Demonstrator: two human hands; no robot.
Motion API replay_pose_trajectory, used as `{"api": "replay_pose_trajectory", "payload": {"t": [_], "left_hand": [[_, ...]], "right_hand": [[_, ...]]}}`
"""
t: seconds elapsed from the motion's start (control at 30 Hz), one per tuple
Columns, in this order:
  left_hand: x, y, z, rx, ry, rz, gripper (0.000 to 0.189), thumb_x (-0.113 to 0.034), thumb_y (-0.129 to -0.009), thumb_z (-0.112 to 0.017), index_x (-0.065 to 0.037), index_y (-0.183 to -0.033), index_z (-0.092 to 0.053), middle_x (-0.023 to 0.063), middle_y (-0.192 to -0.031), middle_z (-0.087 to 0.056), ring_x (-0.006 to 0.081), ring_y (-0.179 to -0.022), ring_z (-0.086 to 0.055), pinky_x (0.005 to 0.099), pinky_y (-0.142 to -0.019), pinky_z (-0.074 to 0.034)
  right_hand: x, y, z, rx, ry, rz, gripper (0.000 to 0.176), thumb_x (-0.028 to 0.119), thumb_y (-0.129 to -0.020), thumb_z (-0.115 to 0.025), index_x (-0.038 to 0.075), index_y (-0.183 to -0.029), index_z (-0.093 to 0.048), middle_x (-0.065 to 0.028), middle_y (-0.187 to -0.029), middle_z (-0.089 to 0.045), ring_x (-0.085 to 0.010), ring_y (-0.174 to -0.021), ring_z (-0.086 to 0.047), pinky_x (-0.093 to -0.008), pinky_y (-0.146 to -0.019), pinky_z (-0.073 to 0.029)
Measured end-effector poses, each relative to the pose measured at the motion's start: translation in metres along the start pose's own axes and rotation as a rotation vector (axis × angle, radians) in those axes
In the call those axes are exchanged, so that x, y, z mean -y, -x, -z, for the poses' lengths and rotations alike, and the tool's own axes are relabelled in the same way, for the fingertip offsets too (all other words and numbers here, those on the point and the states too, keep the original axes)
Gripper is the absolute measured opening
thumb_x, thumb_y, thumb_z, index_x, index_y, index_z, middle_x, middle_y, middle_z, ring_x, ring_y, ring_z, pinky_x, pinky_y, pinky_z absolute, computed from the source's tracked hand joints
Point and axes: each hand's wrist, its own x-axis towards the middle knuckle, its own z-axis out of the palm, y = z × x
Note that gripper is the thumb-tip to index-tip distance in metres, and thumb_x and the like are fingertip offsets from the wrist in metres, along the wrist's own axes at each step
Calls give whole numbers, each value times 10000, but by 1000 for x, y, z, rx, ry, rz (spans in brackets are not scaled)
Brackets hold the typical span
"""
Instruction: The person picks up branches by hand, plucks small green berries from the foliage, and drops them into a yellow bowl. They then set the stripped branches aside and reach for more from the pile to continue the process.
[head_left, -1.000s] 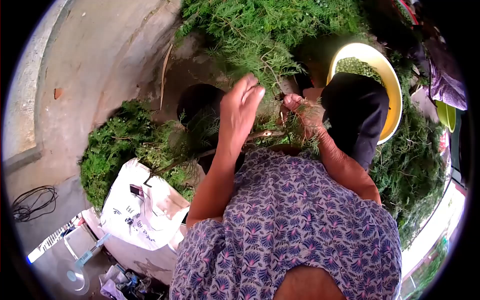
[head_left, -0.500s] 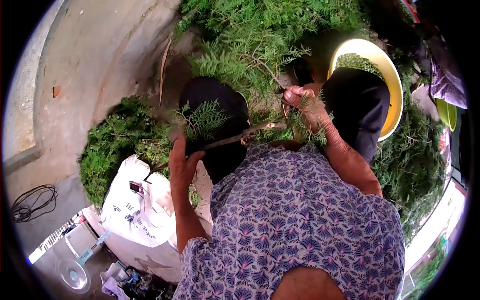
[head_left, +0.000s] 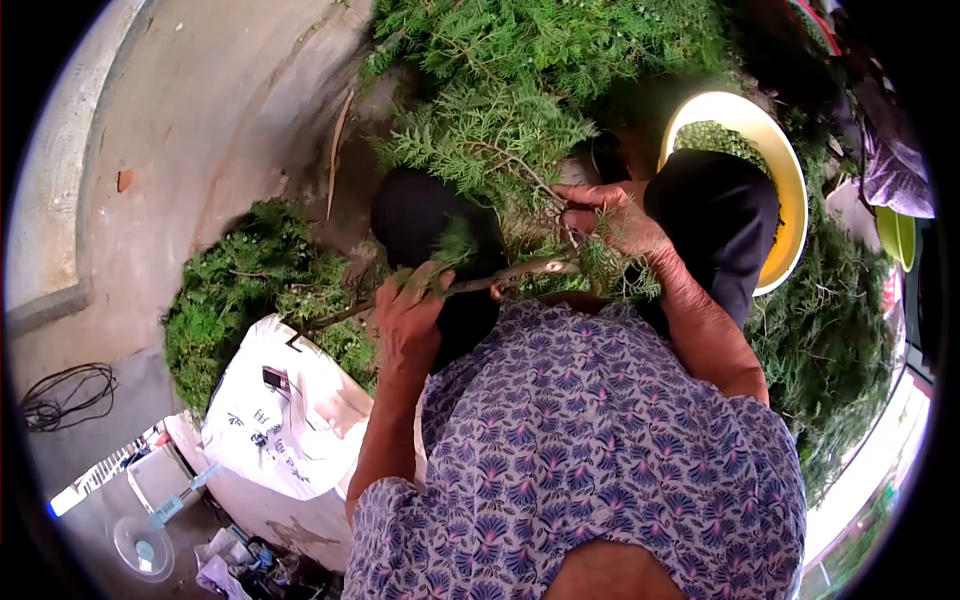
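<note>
My right hand [head_left: 620, 218] is closed on a thin stem of a leafy green branch [head_left: 490, 140], which spreads up and to the left over my knees. Lower down, a thick bare branch [head_left: 510, 275] with a pale cut end lies across my lap. My left hand [head_left: 408, 310] is at this branch with its fingers bent round it, and a blurred green sprig [head_left: 455, 245] sticks up beside the fingertips. Small leafy twigs [head_left: 625, 275] hang below my right hand.
A yellow tub [head_left: 792, 200] with small green pieces stands beyond my right knee. Piles of cut greenery [head_left: 620, 40] lie ahead and on both sides. A white sack [head_left: 265, 440] with a small device is at lower left; a black cable [head_left: 70, 395] lies on the floor.
My left hand has moved right and its fingers have bent in over the thick branch. The sprig near it has shifted right. My right hand has stayed on the stem.
</note>
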Motion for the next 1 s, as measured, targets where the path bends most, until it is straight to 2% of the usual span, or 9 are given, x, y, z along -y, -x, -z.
{"api": "replay_pose_trajectory", "payload": {"t": [0.1, 0.17, 0.23, 0.3, 0.53, 0.67, 0.77, 0.9, 1.0], "left_hand": [[0, -11, 6, 107, -37, -83, 252, -13, -657, -548, -41, -894, -628, 85, -940, -582, 240, -851, -515, 336, -717, -401], [-3, -21, 13, 144, -55, -142, 240, -25, -660, -544, -28, -886, -624, 80, -899, -574, 227, -836, -503, 331, -705, -395], [-7, -33, 19, 175, -75, -204, 230, -36, -663, -539, -14, -877, -621, 75, -858, -566, 215, -821, -491, 325, -693, -389], [-12, -43, 25, 285, -160, -234, 220, -71, -676, -529, -17, -870, -619, 59, -791, -532, 199, -831, -463, 320, -718, -376], [-19, -62, 36, 488, -300, -181, 183, -110, -696, -515, -48, -830, -624, 53, -774, -516, 189, -857, -446, 351, -760, -354], [-28, -43, 22, 188, -219, -209, 152, -111, -695, -528, -56, -800, -623, 60, -749, -515, 206, -833, -464, 395, -785, -358], [-45, -28, 26, 217, -210, -144, 160, -115, -693, -546, -53, -816, -626, 83, -786, -549, 227, -820, -492, 420, -801, -364], [-54, -13, 42, 57, -220, -56, 150, -111, -698, -567, -40, -819, -623, 115, -876, -569, 231, -884, -517, 430, -821, -365], [-45, -31, 57, -96, -233, -129, 173, -117, -688, -560, -8, -818, -595, 115, -900, -542, 245, -898, -504, 476, -876, -332]], "right_hand": [[19, -2, 9, 79, 90, 96, 424, 247, -835, -574, 46, -1197, -484, -121, -1004, -602, -163, -917, -563, -270, -833, -433], [44, -4, 9, 347, 210, -188, 492, 436, -864, -438, 100, -1223, -464, -142, -1129, -548, -262, -1052, -521, -360, -910, -408], [44, 4, 2, 344, 208, -218, 983, 733, -677, -402, -55, -1261, -327, -268, -1149, -483, -316, -1056, -509, -375, -912, -410], [27, 7, -24, 352, 566, -42, 1120, 788, -593, -428, -75, -1284, -250, -287, -1155, -465, -320, -1051, -508, -387, -898, -413], [77, 11, -64, 449, 782, -144, 615, 261, -770, -578, -42, -1226, -299, -240, -1040, -520, -371, -965, -523, -424, -858, -403], [88, 8, -59, 493, 710, -185, 534, 93, -715, -566, -60, -1184, -363, -232, -1066, -515, -330, -1033, -493, -383, -874, -405], [64, 15, -49, 515, 690, 169, 504, 117, -721, -594, -51, -1159, -408, -225, -1081, -515, -313, -1060, -482, -372, -879, -404], [82, 19, -61, 568, 365, -272, 506, 231, -727, -666, -8, -1125, -461, -195, -1034, -547, -286, -987, -530, -348, -824, -430], [96, 7, -71, 468, 286, -65, 467, 187, -698, -701, 9, -1075, -489, -155, -894, -587, -286, -834, -573, -348, -722, -450]]}}
